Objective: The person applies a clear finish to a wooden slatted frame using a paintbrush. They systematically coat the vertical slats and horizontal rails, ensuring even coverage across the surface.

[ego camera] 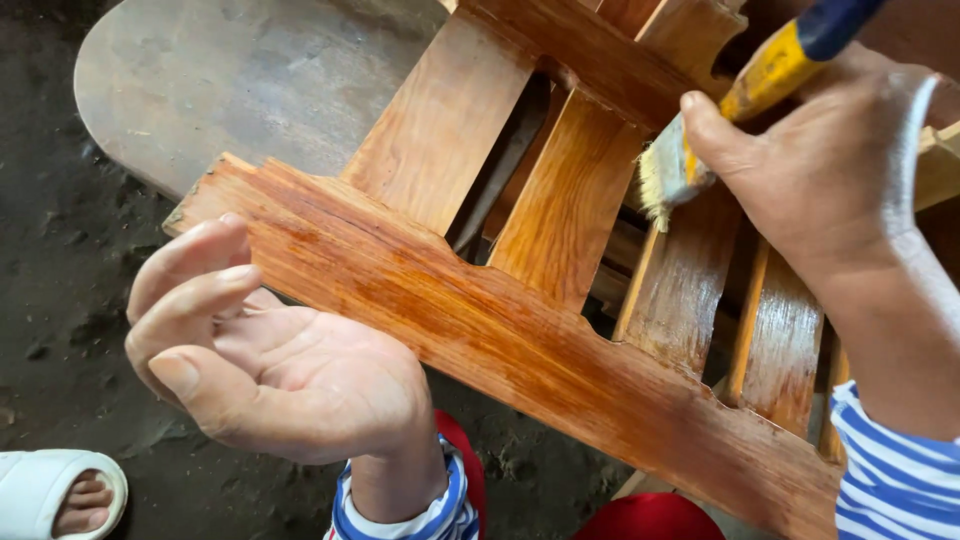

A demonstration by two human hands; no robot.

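A wooden frame with several upright slats and a scalloped cross rail lies tilted across the view, its orange-brown surface wet and glossy. My right hand grips a paintbrush with a yellow and blue handle. Its pale bristles press against the edge of a slat near the upper rail. My left hand hovers palm up just in front of the cross rail's lower left end, fingers curled loosely, holding nothing. Both wrists wear blue and white striped sleeves.
A grey rounded board lies under the frame at the upper left. Dark dirt floor spreads to the left. A foot in a white sandal shows at the bottom left corner. Red fabric sits at the bottom edge.
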